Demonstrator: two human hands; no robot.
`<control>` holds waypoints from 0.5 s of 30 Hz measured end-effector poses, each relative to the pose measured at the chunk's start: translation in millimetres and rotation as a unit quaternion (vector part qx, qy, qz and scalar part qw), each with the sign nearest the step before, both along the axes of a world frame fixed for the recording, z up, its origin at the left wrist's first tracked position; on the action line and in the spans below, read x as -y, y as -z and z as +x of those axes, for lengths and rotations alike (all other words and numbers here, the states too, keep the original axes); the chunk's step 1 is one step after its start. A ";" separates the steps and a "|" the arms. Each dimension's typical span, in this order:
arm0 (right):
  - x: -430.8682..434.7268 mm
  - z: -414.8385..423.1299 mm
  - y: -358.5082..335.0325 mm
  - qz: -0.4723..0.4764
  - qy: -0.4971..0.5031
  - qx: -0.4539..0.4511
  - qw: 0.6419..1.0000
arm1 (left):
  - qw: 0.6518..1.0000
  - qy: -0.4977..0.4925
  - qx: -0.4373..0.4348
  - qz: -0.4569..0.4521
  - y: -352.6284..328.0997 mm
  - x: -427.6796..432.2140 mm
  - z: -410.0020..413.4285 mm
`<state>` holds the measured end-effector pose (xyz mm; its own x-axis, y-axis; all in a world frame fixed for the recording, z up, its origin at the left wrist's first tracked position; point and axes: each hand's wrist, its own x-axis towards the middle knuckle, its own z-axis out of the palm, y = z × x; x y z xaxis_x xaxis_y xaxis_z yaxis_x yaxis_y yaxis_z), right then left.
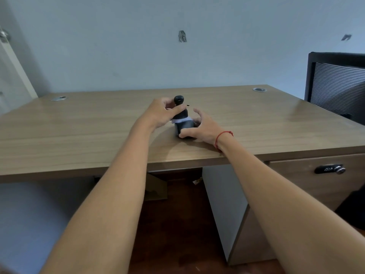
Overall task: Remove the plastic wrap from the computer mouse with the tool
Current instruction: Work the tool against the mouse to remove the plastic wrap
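Observation:
A dark computer mouse sits on the wooden desk near its front middle, with a pale band of plastic wrap across its top. My right hand grips the mouse, thumb against its near side and fingers arched over the far side. My left hand holds a black tool with a round knob on top; it stands upright right over the mouse and touches the wrap. The tool's working end is hidden behind my fingers and the mouse.
Cable grommets sit at the desk's back left and back right. A black mesh chair stands at the right. A locked drawer lies under the desk's right side. The wall is behind.

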<state>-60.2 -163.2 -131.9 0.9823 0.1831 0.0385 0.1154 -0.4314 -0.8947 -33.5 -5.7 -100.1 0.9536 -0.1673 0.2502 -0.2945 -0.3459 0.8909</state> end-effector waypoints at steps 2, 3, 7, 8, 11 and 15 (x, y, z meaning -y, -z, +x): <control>2.1 2.8 -0.3 -0.007 -0.004 -0.005 1.000 | 0.996 0.067 -0.064 0.015 -13.7 -6.7 -2.4; 2.9 3.9 -0.7 -0.009 -0.005 -0.007 1.000 | 0.991 0.096 -0.087 0.028 -19.3 -8.7 -4.2; 3.7 4.9 -1.9 -0.010 -0.014 -0.011 1.000 | 0.990 0.109 -0.088 0.031 -21.2 -8.6 -5.6; 4.0 5.2 -1.8 -0.013 -0.013 -0.010 1.000 | 0.994 0.083 -0.065 0.020 -16.5 -6.1 -3.5; 3.7 5.0 -1.0 -0.016 -0.010 -0.009 1.000 | 1.000 -0.007 0.027 0.007 -0.2 2.2 0.0; 2.3 4.7 -0.2 -0.010 -0.004 -0.003 1.000 | 0.998 0.035 -0.015 0.041 -8.2 0.3 -2.5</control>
<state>-55.5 -165.5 -131.7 0.9810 0.1919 0.0293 0.1143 -0.4486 -0.8864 -36.0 -5.9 -91.9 0.9457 -0.2522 0.2049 -0.2944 -0.3980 0.8688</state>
